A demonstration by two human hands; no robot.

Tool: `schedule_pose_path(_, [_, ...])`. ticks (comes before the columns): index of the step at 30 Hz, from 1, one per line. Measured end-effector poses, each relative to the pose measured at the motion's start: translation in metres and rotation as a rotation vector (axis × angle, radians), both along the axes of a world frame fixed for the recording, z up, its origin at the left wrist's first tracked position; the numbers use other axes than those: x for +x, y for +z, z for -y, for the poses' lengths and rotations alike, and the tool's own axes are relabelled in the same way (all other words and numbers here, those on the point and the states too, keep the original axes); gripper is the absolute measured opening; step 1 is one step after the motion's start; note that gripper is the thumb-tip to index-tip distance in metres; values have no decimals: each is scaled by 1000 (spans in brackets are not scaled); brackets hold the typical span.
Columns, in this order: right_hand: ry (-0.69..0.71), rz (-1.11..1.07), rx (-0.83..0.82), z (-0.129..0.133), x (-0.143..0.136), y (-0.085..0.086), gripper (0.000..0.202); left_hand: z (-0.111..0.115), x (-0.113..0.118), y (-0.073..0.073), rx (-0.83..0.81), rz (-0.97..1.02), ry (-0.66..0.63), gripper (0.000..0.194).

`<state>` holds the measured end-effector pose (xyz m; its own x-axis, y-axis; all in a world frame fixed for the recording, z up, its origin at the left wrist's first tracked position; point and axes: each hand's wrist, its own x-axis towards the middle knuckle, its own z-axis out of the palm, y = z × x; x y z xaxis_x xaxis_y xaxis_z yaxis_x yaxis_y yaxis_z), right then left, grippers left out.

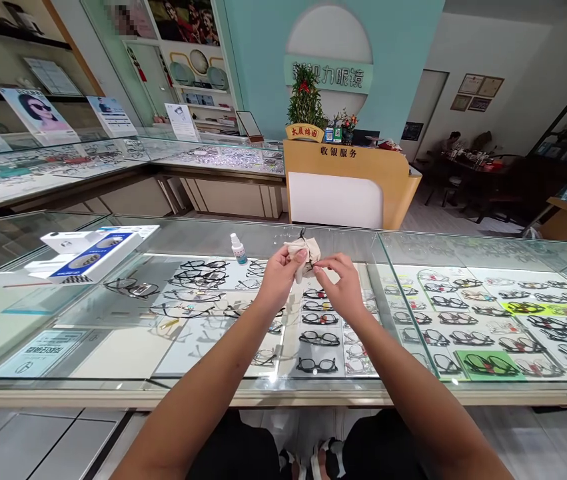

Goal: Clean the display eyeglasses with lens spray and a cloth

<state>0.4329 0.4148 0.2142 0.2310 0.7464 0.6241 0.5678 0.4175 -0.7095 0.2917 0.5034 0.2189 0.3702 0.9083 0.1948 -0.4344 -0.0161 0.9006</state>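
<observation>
Above the glass counter, my left hand (279, 272) is closed around a cream cleaning cloth (305, 251), bunched over a pair of dark-framed glasses (302, 233). Only thin dark parts of the glasses stick out of the cloth; the lenses are hidden. My right hand (342, 280) pinches a dark part of the same glasses at the cloth's right edge. A small white spray bottle (238, 249) stands upright on the counter, left of my hands.
The glass showcase (203, 385) holds rows of glasses below its top. An open white and blue box (94, 257) and several loose glasses (130, 287) lie to the left. Beyond stand a wooden cashier desk (396, 180) and another display counter (223, 175).
</observation>
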Motion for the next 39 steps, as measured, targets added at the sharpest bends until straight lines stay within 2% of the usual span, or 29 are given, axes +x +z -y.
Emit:
schedule_pose_path(6, [186, -288, -178, -7, 3, 0, 24, -1, 1, -5, 40, -1, -40, 47])
schedule_pose_path(9, [280, -483, -273, -9, 3, 1, 30, 0, 2, -5, 53, 7, -109, 48])
schedule_pose_path(12, [315, -588, -308, -9, 3, 2, 32, 2, 2, -4, 84, 15, -172, 49])
schedule_pose_path(14, [311, -600, -301, -9, 4, 3, 30, 3, 2, -3, 110, 22, -165, 50])
schedule_pose_path(19, [226, -540, -267, -6, 5, 6, 27, 5, 0, 1, 120, -34, -50, 57])
schedule_pose_path(23, [166, -488, -248, -5, 5, 9, 23, 6, -2, 5, 106, -67, -51, 54])
schedule_pose_path(29, [374, -607, -360, -3, 4, 12, 29, 2, -7, 8, 15, -63, -219, 49])
schedule_pose_path(35, [485, -651, -374, -4, 6, 10, 30, 4, -5, 9, 2, -28, -226, 48])
schedule_pose_path(39, [558, -637, -396, -3, 5, 7, 29, 5, -4, 10, -21, -26, -176, 51])
